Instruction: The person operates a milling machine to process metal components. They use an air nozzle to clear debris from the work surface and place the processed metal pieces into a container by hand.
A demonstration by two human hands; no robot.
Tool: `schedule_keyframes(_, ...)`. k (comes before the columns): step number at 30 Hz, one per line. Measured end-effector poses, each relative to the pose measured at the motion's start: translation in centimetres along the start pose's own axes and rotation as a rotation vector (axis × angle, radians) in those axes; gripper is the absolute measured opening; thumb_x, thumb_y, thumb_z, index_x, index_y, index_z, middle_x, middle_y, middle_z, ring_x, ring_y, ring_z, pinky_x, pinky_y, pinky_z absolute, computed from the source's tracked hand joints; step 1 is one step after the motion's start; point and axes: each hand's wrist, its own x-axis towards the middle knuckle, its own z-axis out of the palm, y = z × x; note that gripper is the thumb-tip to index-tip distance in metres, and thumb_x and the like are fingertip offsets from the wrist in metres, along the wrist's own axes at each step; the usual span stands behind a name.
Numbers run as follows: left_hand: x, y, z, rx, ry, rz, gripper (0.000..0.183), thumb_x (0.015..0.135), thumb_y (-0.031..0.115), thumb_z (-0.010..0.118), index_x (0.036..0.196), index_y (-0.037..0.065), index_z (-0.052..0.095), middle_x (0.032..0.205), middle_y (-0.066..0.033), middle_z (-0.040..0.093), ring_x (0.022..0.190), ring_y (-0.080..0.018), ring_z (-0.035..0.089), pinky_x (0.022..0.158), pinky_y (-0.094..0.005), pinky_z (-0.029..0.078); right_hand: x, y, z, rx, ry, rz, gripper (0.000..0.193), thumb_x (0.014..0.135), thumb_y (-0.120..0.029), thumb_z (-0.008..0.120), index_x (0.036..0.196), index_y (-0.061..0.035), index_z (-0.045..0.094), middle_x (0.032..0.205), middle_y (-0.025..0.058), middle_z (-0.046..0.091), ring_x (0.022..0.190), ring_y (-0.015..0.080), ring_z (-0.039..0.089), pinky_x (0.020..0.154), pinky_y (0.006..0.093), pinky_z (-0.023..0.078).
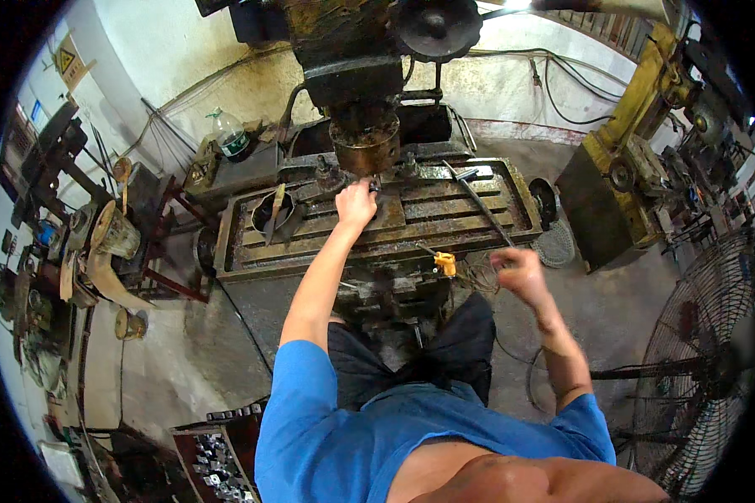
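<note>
My left hand (356, 204) reaches over the slotted metal machine table (445, 220), its fingers closed just below the round spindle head (367, 144). A small dark piece shows at the fingertips; I cannot make out what it is. My right hand (520, 272) hangs in front of the table's right end, fingers curled and slightly blurred. Whatever it holds, if anything, is hidden. Near it is a yellow-handled tool (445, 264) at the table's front edge. A long metal bar (482, 205) lies slanted across the table's right part.
A round dark pan (274, 214) with a brush across it sits on the table's left side. Clamping blocks (329, 173) flank the spindle. A large caged fan (696, 360) stands right, below a yellow-green machine (604, 184). A tray of metal parts (216, 469) is lower left.
</note>
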Motion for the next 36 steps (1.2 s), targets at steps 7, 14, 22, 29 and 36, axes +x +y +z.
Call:
schedule_keyframes(7,1.1,-0.9,-0.7,0.034,-0.082,-0.188,0.029,0.068,0.025,0.067,0.082,0.001,0.059,0.078,-0.0183,0.062,0.079,-0.0333,0.060,0.069,-0.0418,0.049,13.5,-14.7,-17.3,0.138,0.571,-0.775,0.048,0.068,0.001,0.039,0.114,0.0080,0.047,0.111,0.0174,0.055,0.102,0.0264,0.055,0.091,0.0365,0.041)
schedule_keyframes(14,2.0,-0.3,-1.2,-0.028,-0.164,-0.298,0.033,0.063,0.031,0.071,0.075,0.001,0.063,0.081,-0.0179,0.062,0.080,-0.0324,0.060,0.069,-0.0414,0.049,12.8,-22.5,-19.3,0.647,0.494,-0.969,0.048,0.075,-0.034,0.054,0.106,0.0029,0.048,0.105,0.0170,0.052,0.110,0.0335,0.045,0.101,0.0465,0.027)
schedule_keyframes(22,1.5,-2.1,0.4,-0.089,-0.037,-0.261,0.044,0.060,0.037,0.075,0.069,-0.003,0.058,0.073,-0.0202,0.061,0.074,-0.0352,0.060,0.064,-0.0427,0.048,7.6,-15.5,-10.8,0.444,0.649,-0.975,0.015,0.060,-0.013,0.044,0.067,-0.0016,0.041,0.073,0.0131,0.047,0.088,0.0326,0.051,0.095,0.0571,0.029)
schedule_keyframes(29,1.4,-1.5,0.5,-0.099,-0.013,-0.250,0.043,0.061,0.036,0.075,0.066,-0.002,0.056,0.072,-0.0197,0.059,0.069,-0.0345,0.059,0.060,-0.0426,0.047,8.0,-17.2,-12.3,0.359,0.631,-0.938,0.015,0.062,-0.015,0.047,0.066,-0.0031,0.039,0.074,0.0127,0.048,0.089,0.0312,0.052,0.096,0.0568,0.028)
schedule_keyframes(36,1.9,-1.5,0.4,-0.083,-0.082,-0.292,0.042,0.062,0.036,0.075,0.069,-0.002,0.057,0.072,-0.0196,0.059,0.074,-0.0351,0.059,0.062,-0.0429,0.047,7.7,-15.9,-12.3,0.288,0.647,-0.949,0.022,0.065,-0.020,0.051,0.066,-0.0020,0.039,0.075,0.0132,0.049,0.089,0.0313,0.052,0.096,0.0538,0.029)
